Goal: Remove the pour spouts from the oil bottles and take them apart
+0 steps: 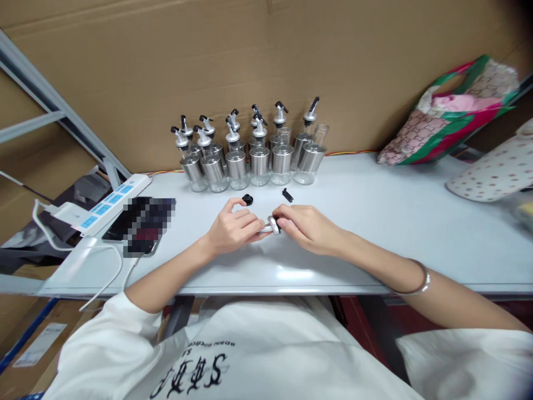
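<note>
Between my hands, above the table, is a silver pourer top (273, 225), lying sideways. My left hand (236, 229) is closed round its narrow spout end, with the index finger lifted. The fingers of my right hand (306, 228) pinch its wide end, where a little black shows; the rest is hidden by the fingers. Just beyond my left hand lies a round black stopper (247, 199). A small black flip cap (287, 195) rests on the table past my right hand. Behind them stand several glass bottles with steel sleeves (237, 165), most fitted with silver-and-black pourers; two front right ones have bare necks.
On the left lie phones (144, 225) with white cables beside a power strip (112, 203). A patterned bag (441, 122) and a white dotted item (491, 166) sit at the right. A cardboard wall (291, 55) closes the back of the table (395, 222).
</note>
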`<action>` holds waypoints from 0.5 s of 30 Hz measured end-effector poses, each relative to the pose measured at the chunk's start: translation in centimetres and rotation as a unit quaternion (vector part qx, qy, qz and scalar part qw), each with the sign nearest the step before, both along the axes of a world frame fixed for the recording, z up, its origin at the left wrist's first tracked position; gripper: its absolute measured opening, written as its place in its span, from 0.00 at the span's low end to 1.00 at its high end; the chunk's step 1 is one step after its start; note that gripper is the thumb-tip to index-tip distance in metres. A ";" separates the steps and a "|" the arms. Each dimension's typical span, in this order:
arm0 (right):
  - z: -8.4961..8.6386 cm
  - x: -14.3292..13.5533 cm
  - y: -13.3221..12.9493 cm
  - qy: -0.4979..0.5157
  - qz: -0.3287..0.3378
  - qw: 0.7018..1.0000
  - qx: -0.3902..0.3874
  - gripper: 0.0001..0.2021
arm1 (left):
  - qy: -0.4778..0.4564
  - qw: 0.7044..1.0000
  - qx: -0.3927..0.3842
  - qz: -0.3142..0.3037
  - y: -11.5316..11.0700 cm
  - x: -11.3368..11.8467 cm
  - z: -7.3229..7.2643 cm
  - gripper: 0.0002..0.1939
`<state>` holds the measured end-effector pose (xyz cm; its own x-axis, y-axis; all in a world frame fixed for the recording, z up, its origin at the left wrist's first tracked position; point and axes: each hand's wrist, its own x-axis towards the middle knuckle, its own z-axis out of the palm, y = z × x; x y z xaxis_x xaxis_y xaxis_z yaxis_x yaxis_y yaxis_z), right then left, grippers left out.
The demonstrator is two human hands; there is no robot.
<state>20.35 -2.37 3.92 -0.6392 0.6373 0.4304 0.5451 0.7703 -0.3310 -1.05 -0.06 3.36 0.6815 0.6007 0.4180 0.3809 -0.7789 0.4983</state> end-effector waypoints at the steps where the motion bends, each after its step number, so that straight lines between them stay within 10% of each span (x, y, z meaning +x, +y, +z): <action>1: 0.0 -0.1 -0.1 0.003 -0.007 1.000 -0.014 0.14 | -0.007 1.000 -0.007 0.006 -0.1 0.0 0.0 0.13; 15: -1.1 -1.6 -0.9 0.083 -0.085 0.992 -0.028 0.19 | 0.041 0.993 0.108 0.029 -1.1 1.1 -0.3 0.20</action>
<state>18.72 -3.30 2.85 -0.4431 0.7555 0.4825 0.5997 0.6499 -0.4668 0.07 -1.16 3.07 0.6850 0.5426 0.4861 0.4612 -0.8395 0.2872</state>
